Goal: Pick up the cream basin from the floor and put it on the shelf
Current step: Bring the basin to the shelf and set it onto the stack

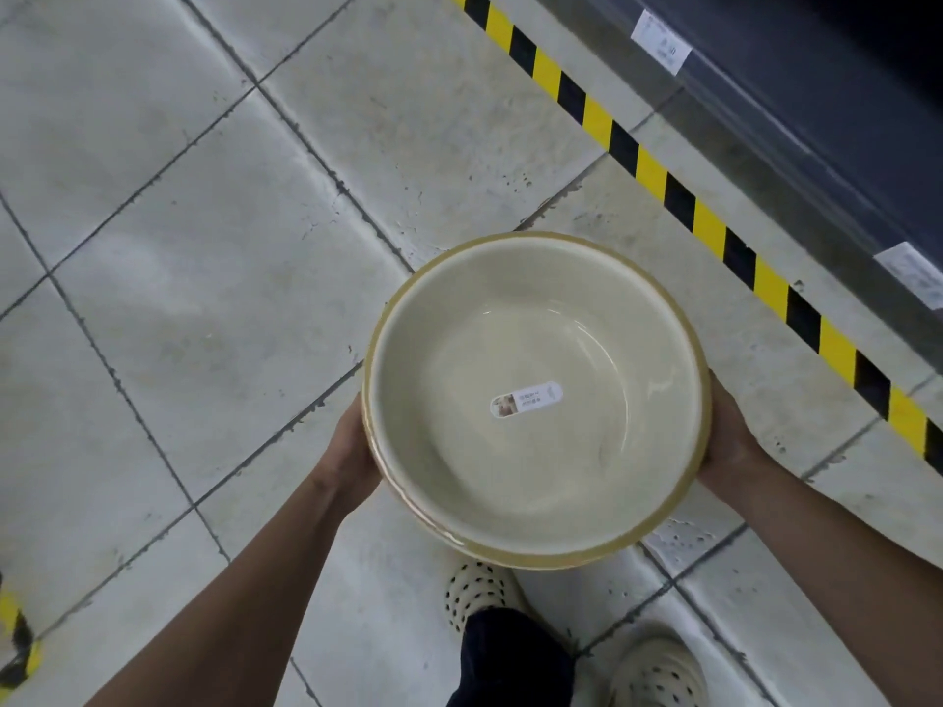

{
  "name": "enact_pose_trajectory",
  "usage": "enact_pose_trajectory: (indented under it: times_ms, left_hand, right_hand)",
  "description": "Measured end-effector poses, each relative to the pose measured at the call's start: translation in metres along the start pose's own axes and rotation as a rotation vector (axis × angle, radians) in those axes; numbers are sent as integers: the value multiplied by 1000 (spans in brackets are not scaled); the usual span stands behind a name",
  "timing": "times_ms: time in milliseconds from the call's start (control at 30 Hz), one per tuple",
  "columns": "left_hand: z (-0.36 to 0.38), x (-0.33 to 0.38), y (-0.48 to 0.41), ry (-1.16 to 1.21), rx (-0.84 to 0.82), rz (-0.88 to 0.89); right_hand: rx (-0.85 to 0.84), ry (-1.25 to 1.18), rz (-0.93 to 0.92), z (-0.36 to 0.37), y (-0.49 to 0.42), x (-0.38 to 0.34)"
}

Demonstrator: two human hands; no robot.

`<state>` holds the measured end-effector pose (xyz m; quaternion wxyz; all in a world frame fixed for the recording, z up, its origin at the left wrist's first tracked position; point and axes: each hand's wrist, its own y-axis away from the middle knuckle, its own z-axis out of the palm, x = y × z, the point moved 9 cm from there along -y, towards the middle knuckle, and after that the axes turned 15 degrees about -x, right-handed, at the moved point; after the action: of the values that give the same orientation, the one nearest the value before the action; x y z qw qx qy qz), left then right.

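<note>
- Grey floor tiles with dark grout fill my view, which looks straight down.
- Yellow-and-black tape runs diagonally from the far middle to the near right. I see a short scrap of the same tape at the near left edge.
- Beyond the tape, at the far right, stands the dark shelf, with two white labels on its front edge.
- The basin, cream with a tan rim, is held mouth up above the floor. It sits mid-view on the near side of the tape, well apart from the shelf.
- A small white sticker lies on its bottom.
- The left hand grasps the basin's left side.
- The right hand grasps its right side. The rim hides the fingers of both hands.
- Nearer than the basin I see two cream perforated shoes and a dark trouser leg.
</note>
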<state>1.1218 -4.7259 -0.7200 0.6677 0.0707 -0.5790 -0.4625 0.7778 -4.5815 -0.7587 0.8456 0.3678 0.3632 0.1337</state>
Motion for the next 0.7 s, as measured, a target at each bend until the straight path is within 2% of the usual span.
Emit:
enact_pose_trajectory:
  times_ms: [200, 367, 600, 700]
  left_hand:
    - [55, 49, 24, -82, -53, -58]
    - [121, 113, 44, -136, -139, -82]
    - [250, 219, 57, -224, -301, -4]
    - [285, 247, 47, -222, -285, -44]
  right_hand:
    - [51, -6, -44, -3, 84, -34]
    - [105, 89, -134, 6, 165, -117]
    - [170, 144, -270, 5, 274, -232]
    - [200, 98, -314, -7, 309, -260]
